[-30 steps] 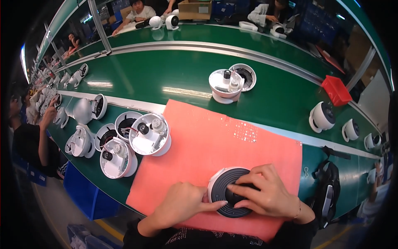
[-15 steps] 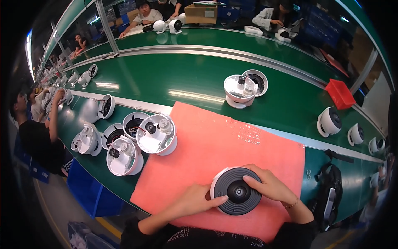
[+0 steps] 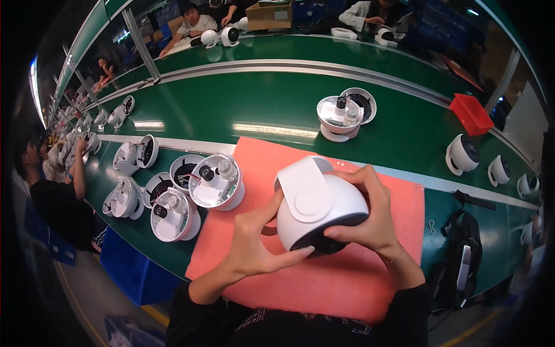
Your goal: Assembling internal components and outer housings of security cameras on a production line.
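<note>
A white round security camera is held tilted above the pink foam mat, its white bracket with a round hinge cap turned up and its dark face pointing down toward me. My left hand grips its left side, the thumb reaching along the lower dark rim. Around the right side wraps my right hand, thumb on the edge of the dark face. Just left of the mat, an opened camera housing shows a black lens module and a clear round part inside; a second opened housing sits in front of it.
More opened housings stand farther left. On the green conveyor belt stands one opened camera, with several closed cameras at right. A red bin is beyond them. A black strapped item lies right of the mat. Co-workers sit nearby.
Both hands have raised the camera away from me and tipped it, so its dark face, which was facing up, now points down toward me and the white shell and bracket show.
</note>
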The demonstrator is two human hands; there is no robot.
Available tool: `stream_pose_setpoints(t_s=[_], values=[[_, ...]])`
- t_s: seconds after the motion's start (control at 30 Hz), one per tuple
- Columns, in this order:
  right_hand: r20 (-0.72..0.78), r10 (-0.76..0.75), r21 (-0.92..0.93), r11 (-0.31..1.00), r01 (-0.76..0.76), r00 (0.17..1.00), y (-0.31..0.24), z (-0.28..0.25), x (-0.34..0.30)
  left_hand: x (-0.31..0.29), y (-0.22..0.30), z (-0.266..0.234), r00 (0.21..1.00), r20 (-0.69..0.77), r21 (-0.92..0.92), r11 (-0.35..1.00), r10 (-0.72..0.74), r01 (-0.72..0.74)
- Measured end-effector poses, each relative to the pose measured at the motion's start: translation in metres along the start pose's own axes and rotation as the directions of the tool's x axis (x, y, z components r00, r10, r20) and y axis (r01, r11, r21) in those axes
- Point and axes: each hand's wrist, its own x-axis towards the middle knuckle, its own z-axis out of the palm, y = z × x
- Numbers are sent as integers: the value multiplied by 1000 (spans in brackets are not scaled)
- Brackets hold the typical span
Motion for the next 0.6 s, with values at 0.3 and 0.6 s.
stream_pose_setpoints(t_s=[0.3, 0.6], values=[[117, 16, 73, 997, -24, 993, -19, 3, 24, 17, -56, -32, 998, -45, -544, 837, 40, -58], [99, -56, 22, 998, 54, 993, -24, 10, 21, 30, -57, -26, 946, -179, -587, 801, -271, 118]])
